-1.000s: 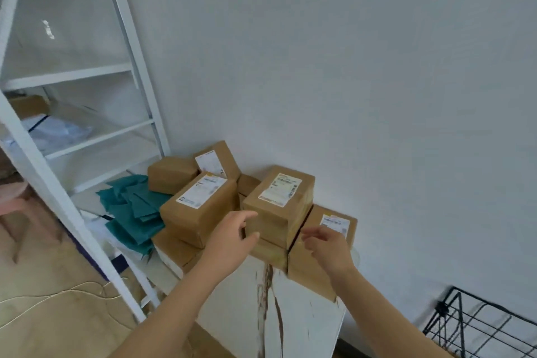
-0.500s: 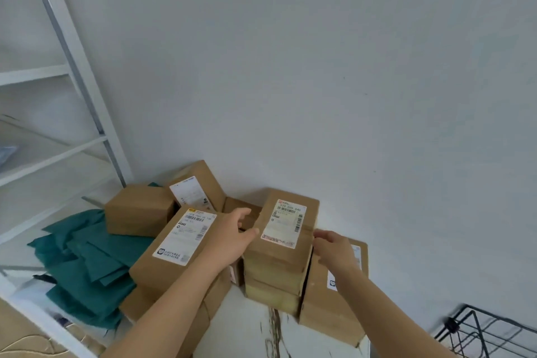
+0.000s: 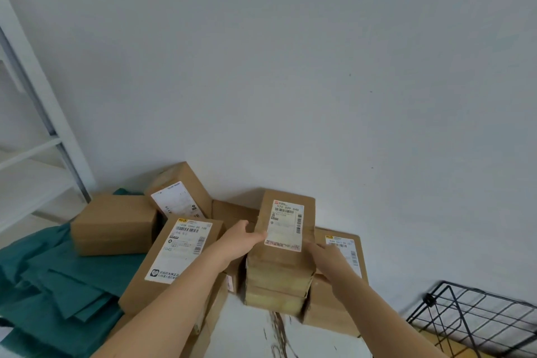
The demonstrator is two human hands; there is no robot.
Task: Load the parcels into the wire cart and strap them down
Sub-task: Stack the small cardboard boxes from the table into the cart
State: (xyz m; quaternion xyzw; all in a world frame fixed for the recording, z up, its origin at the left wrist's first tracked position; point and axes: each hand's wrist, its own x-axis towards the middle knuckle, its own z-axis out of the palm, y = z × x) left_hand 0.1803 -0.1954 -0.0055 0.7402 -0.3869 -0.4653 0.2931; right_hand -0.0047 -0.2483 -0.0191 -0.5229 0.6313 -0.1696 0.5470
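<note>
Along bench's (image 3: 247, 337) back edge, both forearms are stretching fwd; left hand (image 3: 241, 241) & right hand (image 3: 327, 256) are clamping top parcel (image 3: 286, 227) of centre stack (image 3: 276, 296), fingers curling round its L/R sides. Approx 8 parcels (image 3: 113, 224) are sitting there, 4 showing labels. 1 wire cart (image 3: 479, 320) is standing beyond bench's right corner.
</note>
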